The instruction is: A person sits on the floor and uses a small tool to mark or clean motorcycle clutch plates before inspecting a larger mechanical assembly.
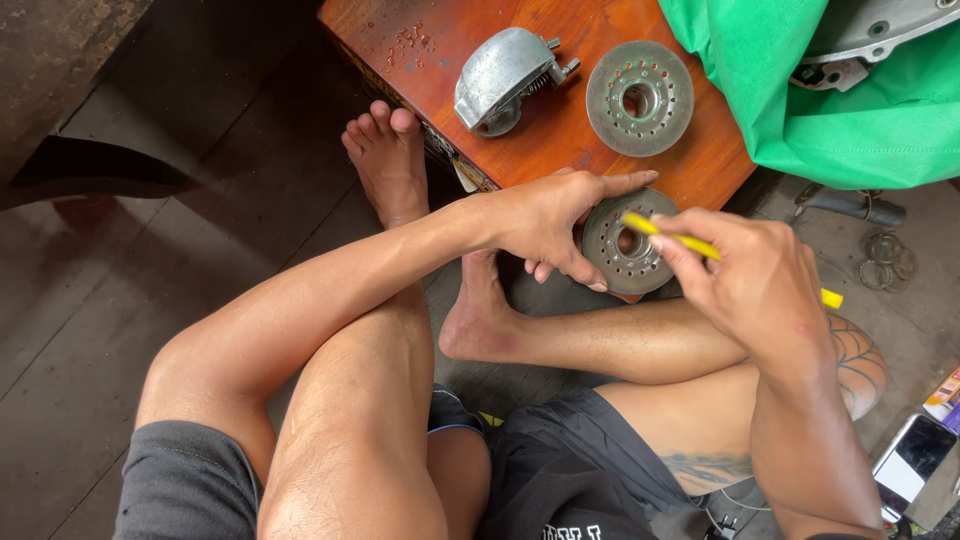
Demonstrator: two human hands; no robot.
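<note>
L hand (548,225) grips perforated metal disc (628,243) at its 9 o'clock rim; R hand (765,280) pinches yellow tool (690,243), long axis 10-to-4 o'clock, tip at disc centre hole.

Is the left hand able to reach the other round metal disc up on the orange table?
Probably yes. The left hand grips the nearer disc at the table's edge, and the other disc lies just beyond it on the orange table with nothing between them. It would have to let go first.
</note>
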